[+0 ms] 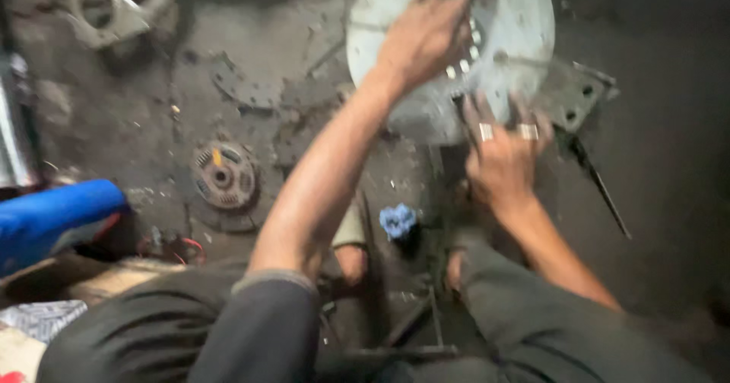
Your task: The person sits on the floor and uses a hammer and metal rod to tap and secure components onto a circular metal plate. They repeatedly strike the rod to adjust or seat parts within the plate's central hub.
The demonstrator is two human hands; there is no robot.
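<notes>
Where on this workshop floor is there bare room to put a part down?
Dark bare floor lies right of the round grey metal plate and black rod. Crowded: left hand and right hand on the plate; rusty clutch disc and scraps left.

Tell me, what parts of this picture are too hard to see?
- Left hand, head view: motion blur smears the fingers, so its grip on the round metal plate is unclear.
- Right hand: blurred, and it covers whatever lies under it.
- Plate's top: cut off by the frame edge.
- Blue thing, left: cut off by the edge.
- Right side of the floor: too dark.
</notes>
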